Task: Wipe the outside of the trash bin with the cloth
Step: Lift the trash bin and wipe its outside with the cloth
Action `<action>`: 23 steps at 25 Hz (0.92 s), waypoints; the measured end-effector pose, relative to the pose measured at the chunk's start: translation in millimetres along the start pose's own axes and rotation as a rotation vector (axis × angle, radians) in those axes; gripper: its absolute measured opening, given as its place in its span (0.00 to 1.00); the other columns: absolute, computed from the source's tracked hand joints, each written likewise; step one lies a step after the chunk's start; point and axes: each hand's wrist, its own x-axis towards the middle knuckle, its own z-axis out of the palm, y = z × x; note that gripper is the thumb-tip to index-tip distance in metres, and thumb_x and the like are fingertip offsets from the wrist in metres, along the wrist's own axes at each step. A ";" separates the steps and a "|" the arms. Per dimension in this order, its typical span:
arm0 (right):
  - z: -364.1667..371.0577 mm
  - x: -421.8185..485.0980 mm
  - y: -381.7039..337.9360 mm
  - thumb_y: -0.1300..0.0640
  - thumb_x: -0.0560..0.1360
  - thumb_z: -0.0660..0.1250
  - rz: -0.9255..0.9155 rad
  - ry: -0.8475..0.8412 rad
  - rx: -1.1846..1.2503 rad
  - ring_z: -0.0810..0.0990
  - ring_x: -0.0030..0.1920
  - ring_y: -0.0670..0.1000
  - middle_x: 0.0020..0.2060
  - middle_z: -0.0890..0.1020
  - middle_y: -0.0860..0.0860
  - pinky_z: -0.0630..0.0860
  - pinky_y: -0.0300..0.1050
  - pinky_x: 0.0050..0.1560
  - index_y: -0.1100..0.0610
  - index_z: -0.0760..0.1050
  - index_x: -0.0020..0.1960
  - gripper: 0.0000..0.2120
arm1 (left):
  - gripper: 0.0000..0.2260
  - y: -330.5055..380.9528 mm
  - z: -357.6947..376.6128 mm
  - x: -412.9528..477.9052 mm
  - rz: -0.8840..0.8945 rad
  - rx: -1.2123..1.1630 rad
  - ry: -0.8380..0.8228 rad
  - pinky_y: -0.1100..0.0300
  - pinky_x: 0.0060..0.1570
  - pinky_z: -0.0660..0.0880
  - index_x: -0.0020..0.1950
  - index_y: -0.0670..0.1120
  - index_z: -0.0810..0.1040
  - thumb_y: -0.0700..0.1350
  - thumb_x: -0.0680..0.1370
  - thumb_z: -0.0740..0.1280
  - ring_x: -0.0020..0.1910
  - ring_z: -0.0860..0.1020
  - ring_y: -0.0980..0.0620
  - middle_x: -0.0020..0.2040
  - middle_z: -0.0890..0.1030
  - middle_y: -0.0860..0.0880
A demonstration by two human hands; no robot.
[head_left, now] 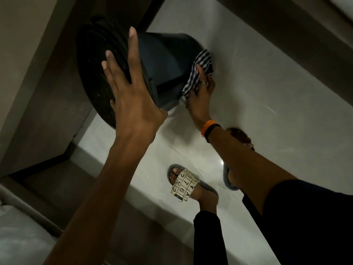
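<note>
A dark trash bin [164,62] with a black lid stands on the pale floor at the upper middle, tilted in the head view. My left hand [129,92] lies flat on the lid rim, fingers spread, steadying it. A black-and-white striped cloth [200,71] is pressed against the bin's lower right side. My right hand [200,94] grips that cloth low against the bin wall, near the floor. The bin's far side is hidden.
A brown wall and dark door frame [47,111] rise close behind the bin on the left. My two feet in slides, the left [183,184] and the right [231,178], stand on the glossy tiled floor [267,92]. A pale bed edge [17,226] sits lower left.
</note>
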 end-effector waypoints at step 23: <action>19.5 -0.9 -45.0 0.73 0.80 0.58 -0.539 -0.396 -0.189 0.57 0.83 0.59 0.81 0.63 0.59 0.54 0.52 0.84 0.54 0.67 0.77 0.28 | 0.30 21.7 -17.9 42.4 -0.300 -0.080 0.372 0.73 0.54 0.68 0.72 0.48 0.70 0.47 0.72 0.75 0.63 0.79 0.51 0.66 0.79 0.50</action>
